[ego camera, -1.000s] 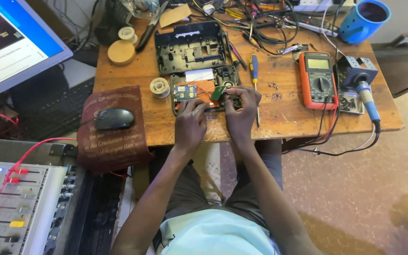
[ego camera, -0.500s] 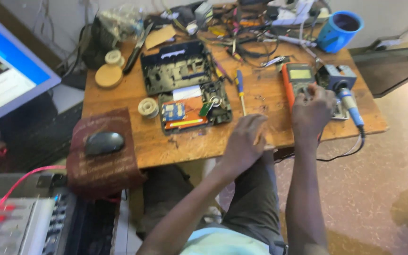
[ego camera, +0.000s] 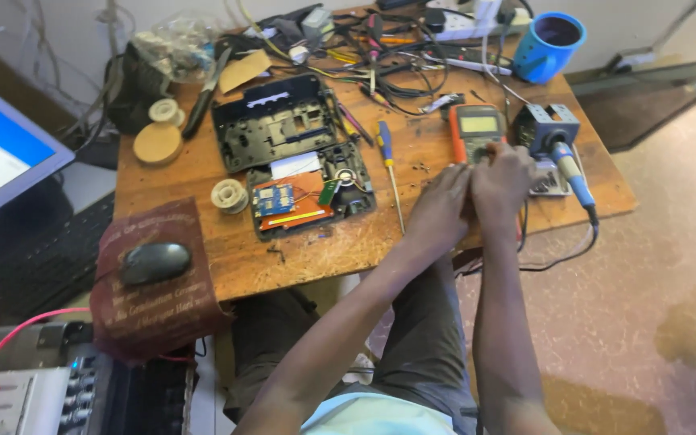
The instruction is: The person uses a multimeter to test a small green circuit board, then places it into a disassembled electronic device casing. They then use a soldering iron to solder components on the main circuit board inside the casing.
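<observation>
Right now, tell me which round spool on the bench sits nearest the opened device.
The small solder spool, just left of the opened device; the other two spools lie farther back-left.

Blue cup (ego camera: 553,46), black mouse (ego camera: 153,263) — solder spool (ego camera: 229,195), blue-handled screwdriver (ego camera: 388,165)

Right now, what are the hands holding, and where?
Both hands, left and right, rest on the lower half of the orange multimeter. They cover that part, so whether it is a real grip or only touching cannot be told.

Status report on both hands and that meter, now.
Left hand and right hand both on the orange multimeter, grip unclear. Soldering iron close at right. Screwdriver lies left, apart.
</observation>
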